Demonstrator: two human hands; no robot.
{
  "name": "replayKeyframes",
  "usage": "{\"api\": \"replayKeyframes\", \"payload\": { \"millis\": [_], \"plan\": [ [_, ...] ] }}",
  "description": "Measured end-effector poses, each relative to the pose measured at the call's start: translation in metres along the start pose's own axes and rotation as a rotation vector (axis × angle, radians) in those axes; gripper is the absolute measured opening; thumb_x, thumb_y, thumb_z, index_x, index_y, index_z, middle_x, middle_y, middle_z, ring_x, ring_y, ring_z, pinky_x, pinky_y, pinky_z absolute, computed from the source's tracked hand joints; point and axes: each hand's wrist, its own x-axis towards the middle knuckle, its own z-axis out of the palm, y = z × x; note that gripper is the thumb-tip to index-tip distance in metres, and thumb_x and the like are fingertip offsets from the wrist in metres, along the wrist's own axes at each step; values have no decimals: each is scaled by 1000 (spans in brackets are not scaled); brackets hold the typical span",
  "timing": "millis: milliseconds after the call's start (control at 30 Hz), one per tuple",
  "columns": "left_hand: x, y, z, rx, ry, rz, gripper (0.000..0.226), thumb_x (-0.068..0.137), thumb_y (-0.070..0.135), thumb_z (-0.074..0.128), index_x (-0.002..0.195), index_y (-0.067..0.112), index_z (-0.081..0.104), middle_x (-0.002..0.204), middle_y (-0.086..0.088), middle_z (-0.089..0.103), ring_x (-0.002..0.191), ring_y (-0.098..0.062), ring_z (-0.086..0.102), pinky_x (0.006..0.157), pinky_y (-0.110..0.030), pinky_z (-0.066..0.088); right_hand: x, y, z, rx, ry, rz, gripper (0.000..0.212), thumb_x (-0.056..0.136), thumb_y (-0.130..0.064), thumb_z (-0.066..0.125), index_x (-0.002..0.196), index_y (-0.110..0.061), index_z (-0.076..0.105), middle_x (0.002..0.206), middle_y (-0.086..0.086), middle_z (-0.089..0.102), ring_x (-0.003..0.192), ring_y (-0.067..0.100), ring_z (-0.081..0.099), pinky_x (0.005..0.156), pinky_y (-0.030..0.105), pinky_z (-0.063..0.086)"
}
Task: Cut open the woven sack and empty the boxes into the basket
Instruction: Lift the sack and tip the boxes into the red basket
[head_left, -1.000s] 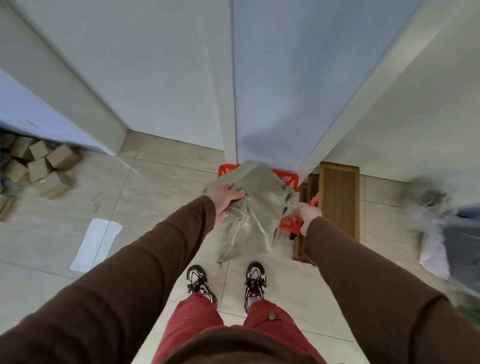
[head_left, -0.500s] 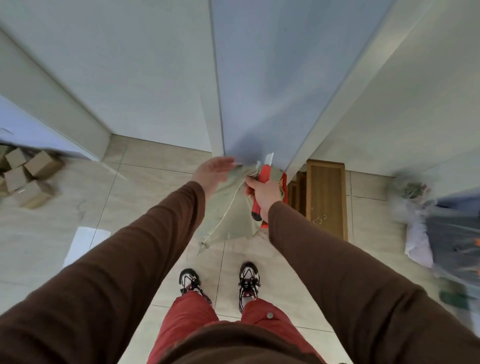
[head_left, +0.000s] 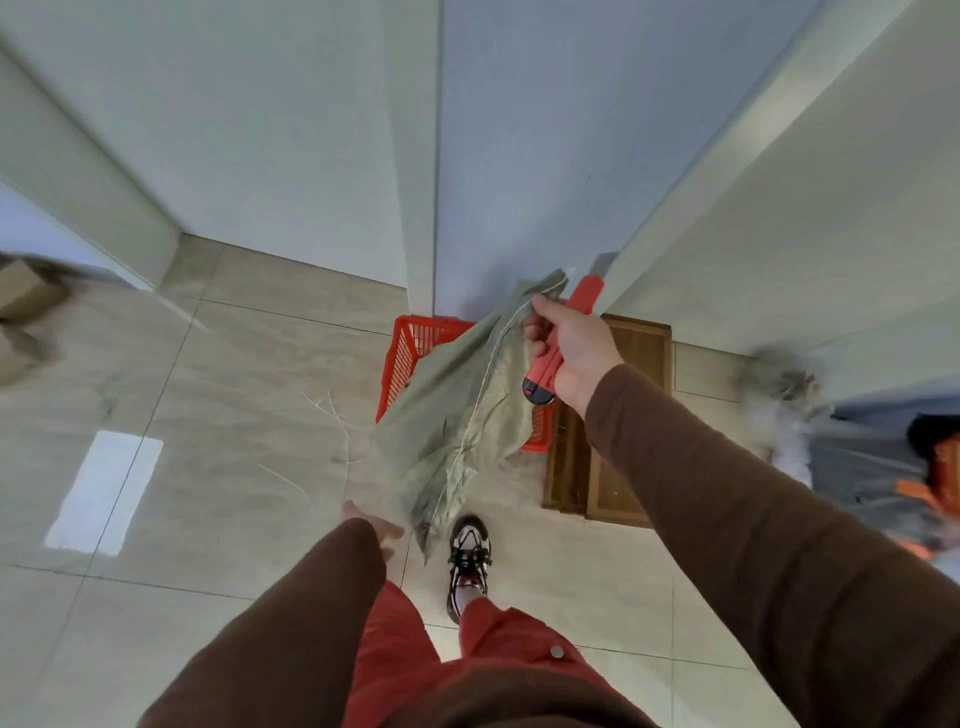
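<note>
The limp grey-green woven sack (head_left: 457, 410) hangs in the air over the red plastic basket (head_left: 410, 348), which stands on the floor against the wall corner. My right hand (head_left: 571, 348) is raised and pinches the sack's top corner while also gripping a red utility knife (head_left: 566, 332). My left hand (head_left: 376, 525) is low, at the sack's lower left edge; the sleeve hides most of its fingers. The sack covers the inside of the basket, so its contents do not show.
Wooden framed panels (head_left: 618, 426) lie right of the basket. Cardboard boxes (head_left: 23, 296) sit at the far left, and a blurred pile of bags (head_left: 857, 457) at the right. Loose threads (head_left: 332, 415) lie on the tiles. My shoe (head_left: 470, 556) is below the sack.
My left hand left the sack's top and dropped to its lower edge. My right hand rose to the right with the sack's corner and the knife, uncovering the basket's left side.
</note>
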Motion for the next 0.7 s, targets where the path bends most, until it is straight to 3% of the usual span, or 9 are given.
{"api": "replayKeyframes", "payload": {
  "millis": [33,100,167,233,267,333,400,567,700],
  "plan": [
    [-6,-4,8,-54,-37,-26,90,80,-6,75,151,11,24,117,-23,60,82,-34,66,57,-41,58,-2,-5,-1,24,-1,18,16,99,-6,66,84,-8,61,66,7,61,55,11,56,43,17,40],
    [-9,-11,28,-117,-129,-47,85,82,0,75,152,8,28,121,-22,62,85,-32,69,56,-37,57,-3,-12,-3,72,-2,49,18,100,-7,65,83,-8,61,67,7,61,55,12,56,43,18,40],
    [-7,-9,48,-188,-172,-7,102,69,8,84,153,11,28,129,-22,60,89,-30,70,69,-39,60,-1,-19,-6,112,11,65,19,100,-7,65,82,-7,60,68,7,60,54,12,57,44,18,39],
    [-6,-5,65,-172,-225,53,97,74,23,78,155,13,26,119,-26,59,95,-32,68,87,-46,55,3,-25,-9,137,26,68,19,100,-8,64,81,-7,60,69,7,61,52,11,57,44,18,39],
    [3,-3,72,-224,-236,32,87,81,14,75,152,7,25,102,-28,60,86,-31,69,80,-43,56,6,-29,-11,148,28,63,19,100,-8,64,82,-7,60,69,7,61,51,11,58,45,19,39],
    [18,4,79,-278,-202,15,49,86,-8,69,124,0,38,68,-18,58,51,-21,62,47,-27,53,12,-37,-15,158,32,43,19,101,-8,64,83,-6,59,69,8,61,52,11,58,46,19,39],
    [35,11,81,-287,-175,15,25,88,-10,66,102,-2,47,49,-12,60,34,-14,58,32,-19,45,18,-44,-19,119,73,-13,18,100,-7,64,84,-8,58,67,6,60,52,11,59,44,18,38],
    [-5,73,54,-343,-154,296,26,87,-13,65,104,1,54,92,-16,60,71,-26,63,51,-25,60,43,-48,-37,-344,170,-287,14,99,-7,64,95,-12,51,56,-1,66,50,14,61,41,22,39],
    [-37,130,49,-221,-264,475,31,87,-22,56,83,9,51,83,-10,54,71,-18,56,49,-20,57,49,-15,-48,-652,36,-293,11,102,-12,61,97,-17,52,71,1,67,59,17,67,44,22,41]
  ]
}}
